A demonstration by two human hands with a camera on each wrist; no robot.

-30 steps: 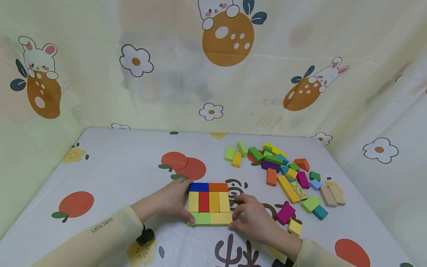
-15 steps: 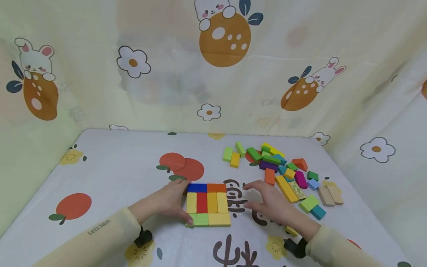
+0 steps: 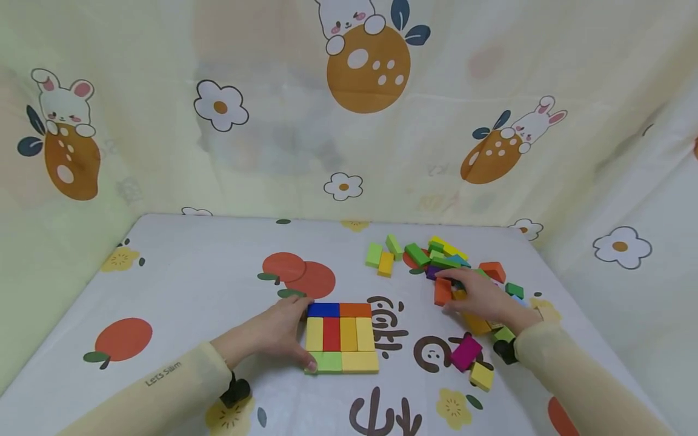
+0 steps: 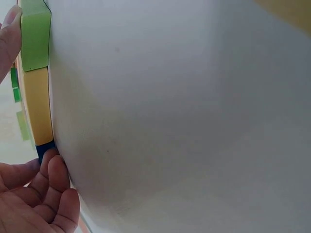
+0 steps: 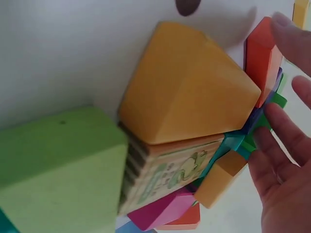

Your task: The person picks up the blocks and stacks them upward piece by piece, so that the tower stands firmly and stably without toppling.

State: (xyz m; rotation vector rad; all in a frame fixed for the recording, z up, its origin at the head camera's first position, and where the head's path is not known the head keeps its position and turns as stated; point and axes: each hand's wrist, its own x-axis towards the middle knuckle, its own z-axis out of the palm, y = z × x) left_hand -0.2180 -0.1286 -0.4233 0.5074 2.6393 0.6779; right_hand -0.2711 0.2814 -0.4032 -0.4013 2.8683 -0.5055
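Observation:
On the cloth, coloured wooden blocks lie flat and tight together as a rectangle [image 3: 331,334]. My left hand [image 3: 272,330] holds its left side, the thumb at the light green block [image 3: 326,362] and the fingers by the dark blue block [image 3: 324,310]. The left wrist view shows those fingers curled beside the blue corner. My right hand [image 3: 480,297] is over the loose blocks, its thumb and fingers spread about an orange block [image 3: 443,292]. In the right wrist view, the thumb is close to that orange block's end; firm contact cannot be made out.
Loose blocks form a pile around the right hand, with a green block [image 3: 418,254] at its back. A magenta block [image 3: 466,352] and a yellow block [image 3: 481,376] lie nearer the front. Two light green blocks and a yellow block [image 3: 385,264] sit behind the rectangle. Curtains enclose the table.
My right hand has left the rectangle's right side and travelled right and back to the orange block in the pile. My left hand has stayed at the rectangle's left side.

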